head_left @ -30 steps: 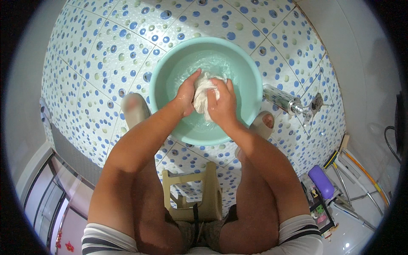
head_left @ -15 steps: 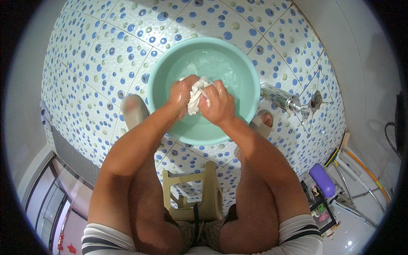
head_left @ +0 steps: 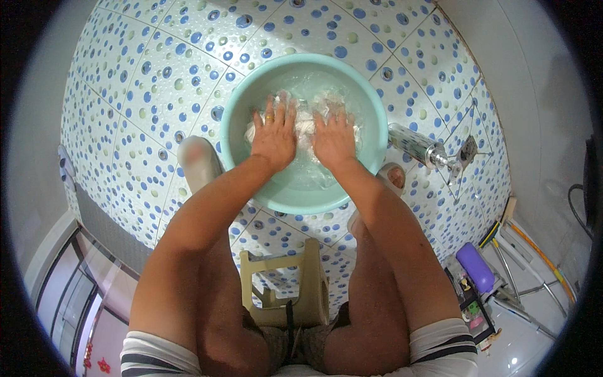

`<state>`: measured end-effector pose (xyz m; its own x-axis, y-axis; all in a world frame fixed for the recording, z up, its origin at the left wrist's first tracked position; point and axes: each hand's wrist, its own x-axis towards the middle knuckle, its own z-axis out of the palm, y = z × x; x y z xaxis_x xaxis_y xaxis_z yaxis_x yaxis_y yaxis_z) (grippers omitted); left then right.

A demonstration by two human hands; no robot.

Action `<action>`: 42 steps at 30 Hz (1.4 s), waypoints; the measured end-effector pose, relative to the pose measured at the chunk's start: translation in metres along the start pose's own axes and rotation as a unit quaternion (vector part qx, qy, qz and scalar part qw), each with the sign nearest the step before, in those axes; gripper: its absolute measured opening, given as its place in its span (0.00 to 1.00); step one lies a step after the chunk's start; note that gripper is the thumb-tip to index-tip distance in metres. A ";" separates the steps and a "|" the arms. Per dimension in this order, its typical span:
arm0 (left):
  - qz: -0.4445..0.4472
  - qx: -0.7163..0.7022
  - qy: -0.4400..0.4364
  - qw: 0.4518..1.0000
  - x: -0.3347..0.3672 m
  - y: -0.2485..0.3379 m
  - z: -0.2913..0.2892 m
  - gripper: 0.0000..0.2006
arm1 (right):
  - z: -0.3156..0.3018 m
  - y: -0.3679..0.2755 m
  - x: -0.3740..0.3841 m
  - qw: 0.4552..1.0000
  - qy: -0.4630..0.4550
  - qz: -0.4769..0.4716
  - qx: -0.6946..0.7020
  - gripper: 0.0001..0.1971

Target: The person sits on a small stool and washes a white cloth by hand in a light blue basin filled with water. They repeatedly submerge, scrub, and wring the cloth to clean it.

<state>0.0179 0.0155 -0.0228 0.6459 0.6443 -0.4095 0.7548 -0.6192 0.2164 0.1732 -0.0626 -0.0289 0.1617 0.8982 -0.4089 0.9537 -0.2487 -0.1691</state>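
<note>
In the teal basin [head_left: 370, 113], your left hand [head_left: 274, 135] and right hand [head_left: 334, 139] now lie flat with fingers spread, pressing the white cloth [head_left: 304, 122] under the water. A moment ago you gripped it bunched above the surface; the cloth is now soaking.

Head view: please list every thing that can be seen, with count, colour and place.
basin: 1, pale green, floor centre, holds water
cloth: 1, white, in the basin under both hands
stool: 1, beige, between the legs
metal fitting: 1, silver, right of the basin
bottle: 1, purple, lower right
floor tiles: white with blue and green dots
left hand: flat on the cloth, ring on one finger
right hand: flat on the cloth
</note>
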 end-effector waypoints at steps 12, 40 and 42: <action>-0.327 -0.690 -0.141 0.631 0.022 0.004 -0.020 0.34 | -0.025 -0.030 -0.020 0.881 0.164 0.083 0.436 0.21; 0.020 -0.064 0.057 0.996 -0.013 0.005 -0.013 0.36 | -0.016 -0.005 -0.024 0.994 0.070 -0.003 0.086 0.38; 0.017 -0.007 -0.033 0.999 -0.012 0.008 -0.007 0.36 | -0.010 -0.005 -0.016 1.000 -0.003 -0.003 0.030 0.36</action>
<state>0.0175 0.0058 -0.0100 0.6634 0.5912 -0.4587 0.7339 -0.6338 0.2444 0.1685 -0.0724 -0.0126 0.1547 0.8973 -0.4135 0.9373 -0.2655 -0.2256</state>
